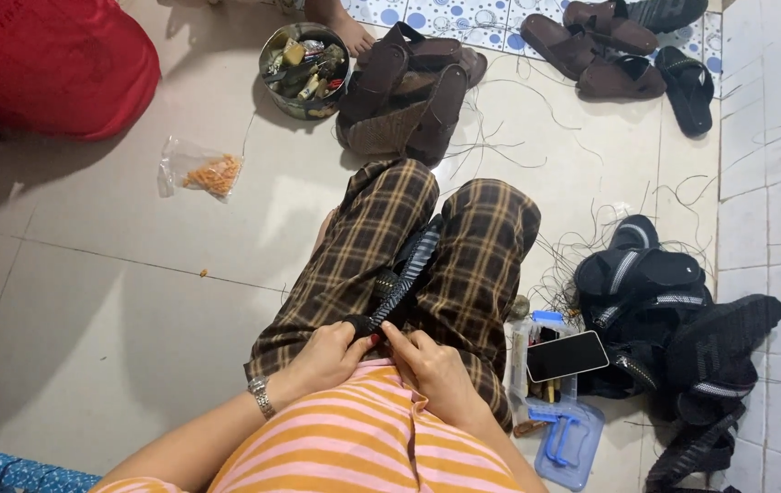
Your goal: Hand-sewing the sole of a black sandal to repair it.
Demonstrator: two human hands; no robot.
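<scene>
I hold the black sandal (406,274) wedged between my knees, its near end pinched in the fingers of my left hand (327,356) and my right hand (436,370), both closed on it. Keeping the knees tight should steady it (the far end sticks out freely). On the floor (116,301), a pile of black sandals (674,319) and a phone (567,355) crowd my right; the left lies open.

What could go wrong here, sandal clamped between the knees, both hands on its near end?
Both hands, left hand and right hand, pinch the black sandal at one end; it could slip from between the knees. The smartphone lies atop a clear plastic box and may slide off. Loose threads on the floor could snag.
</scene>
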